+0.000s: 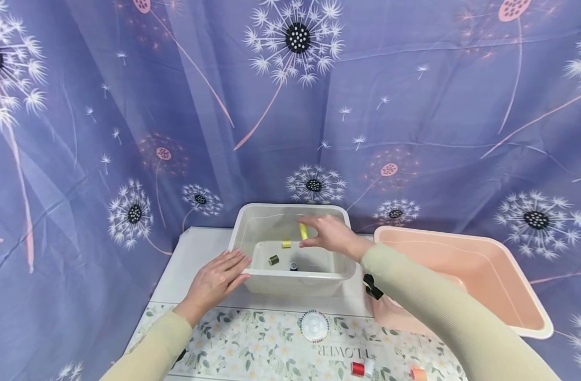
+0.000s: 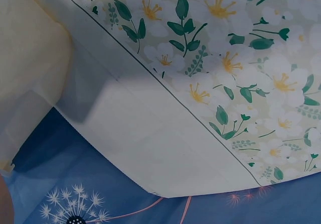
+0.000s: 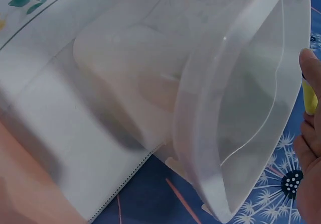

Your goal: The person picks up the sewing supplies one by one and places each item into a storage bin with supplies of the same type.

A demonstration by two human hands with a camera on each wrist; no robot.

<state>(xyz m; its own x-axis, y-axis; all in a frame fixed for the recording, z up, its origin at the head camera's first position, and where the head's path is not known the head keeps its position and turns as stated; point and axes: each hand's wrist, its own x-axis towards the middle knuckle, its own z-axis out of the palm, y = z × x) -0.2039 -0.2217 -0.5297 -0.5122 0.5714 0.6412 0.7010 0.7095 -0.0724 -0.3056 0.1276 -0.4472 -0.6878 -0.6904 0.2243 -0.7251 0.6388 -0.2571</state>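
My right hand (image 1: 330,234) reaches over a white plastic bin (image 1: 295,274). It pinches a bright yellow, elongated piece (image 1: 303,231) between thumb and fingers; I cannot tell its exact kind. The right wrist view catches the yellow piece (image 3: 310,98) at its right edge, partly covered by the fingers. On the bin floor lie a yellow thread spool (image 1: 286,244), a dark green spool (image 1: 273,260) and a black spool (image 1: 293,266). With its fingers extended, my left hand (image 1: 218,280) rests on the bin's front left corner. The left wrist view leaves the left hand's work out.
A peach plastic bin (image 1: 481,241) stands to the right, under the right forearm. A pin wheel (image 1: 314,326) lies on the flowered cloth (image 1: 257,338). Near the front edge are a red spool (image 1: 357,369), a white spool (image 1: 369,367) and an orange spool (image 1: 418,374). A blue curtain (image 1: 281,132) hangs behind.
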